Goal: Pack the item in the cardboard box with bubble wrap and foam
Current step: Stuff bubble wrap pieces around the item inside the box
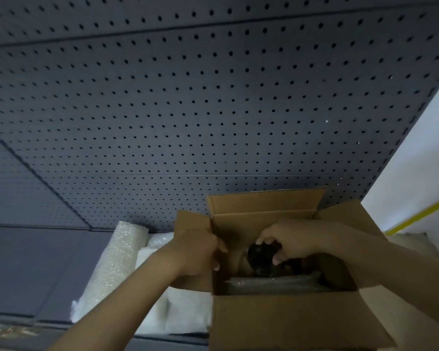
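Cardboard box (pixel 276 323) open, left hand (pixel 198 252) gripping its left wall, right hand (pixel 289 239) clutching dark item (pixel 260 258) inside

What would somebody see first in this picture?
First, the open box at the bottom, with both hands at it: the right hand holds a dark item inside, the left hand grips the left wall. Then the grey pegboard filling the top, and a bubble wrap roll left of the box.

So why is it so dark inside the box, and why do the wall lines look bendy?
Head view: the cardboard box walls and both hands shade its inside, so the black item barely shows; the wide-angle lens curves the pegboard seams; everything looks slightly soft.
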Available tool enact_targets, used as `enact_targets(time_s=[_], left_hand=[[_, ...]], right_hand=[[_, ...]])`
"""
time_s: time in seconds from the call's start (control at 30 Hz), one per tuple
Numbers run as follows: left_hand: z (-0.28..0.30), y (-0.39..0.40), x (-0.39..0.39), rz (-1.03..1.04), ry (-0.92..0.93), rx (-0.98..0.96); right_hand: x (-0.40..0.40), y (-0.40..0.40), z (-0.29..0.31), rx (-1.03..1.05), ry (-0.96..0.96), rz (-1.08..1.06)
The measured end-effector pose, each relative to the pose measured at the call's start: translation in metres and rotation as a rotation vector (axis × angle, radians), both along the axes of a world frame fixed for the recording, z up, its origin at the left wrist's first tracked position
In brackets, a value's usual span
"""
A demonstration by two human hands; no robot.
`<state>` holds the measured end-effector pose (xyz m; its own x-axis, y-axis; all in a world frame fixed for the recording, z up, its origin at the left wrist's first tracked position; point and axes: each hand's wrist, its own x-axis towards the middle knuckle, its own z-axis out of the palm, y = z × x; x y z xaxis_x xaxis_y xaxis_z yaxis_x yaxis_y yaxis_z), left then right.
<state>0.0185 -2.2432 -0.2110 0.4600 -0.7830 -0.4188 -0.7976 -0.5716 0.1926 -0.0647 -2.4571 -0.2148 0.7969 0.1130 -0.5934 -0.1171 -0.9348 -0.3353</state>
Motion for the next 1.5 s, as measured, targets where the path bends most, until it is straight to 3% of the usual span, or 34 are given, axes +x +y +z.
enact_targets(time_s=[0.2, 0.47, 0.63, 0.87, 1.1, 1.5], left_hand=[[0.030, 0.085, 0.038, 0.086, -0.165, -0.034], [0.040, 0.223, 0.098, 0.087, -0.220, 0.027], [0.023, 0.276, 0.125, 0.121, -0.187, 0.072], [-0.017, 0.308, 0.146, 0.258, -0.067, 0.127], [-0.064, 0.334, 0.164, 0.311, -0.053, 0.219], [-0.139, 0.371, 0.165, 0.410, 0.063, 0.074]], right_hand=[[0.021, 0.070, 0.046, -0.046, -0.140, 0.003], [0.067, 0.199, 0.079, -0.095, -0.239, -0.030], [0.096, 0.259, 0.064, -0.037, -0.226, -0.003], [0.140, 0.299, 0.014, -0.106, -0.181, 0.120], [0.192, 0.341, -0.052, -0.156, -0.167, 0.342], [0.272, 0.389, -0.154, -0.511, -0.270, 1.119]])
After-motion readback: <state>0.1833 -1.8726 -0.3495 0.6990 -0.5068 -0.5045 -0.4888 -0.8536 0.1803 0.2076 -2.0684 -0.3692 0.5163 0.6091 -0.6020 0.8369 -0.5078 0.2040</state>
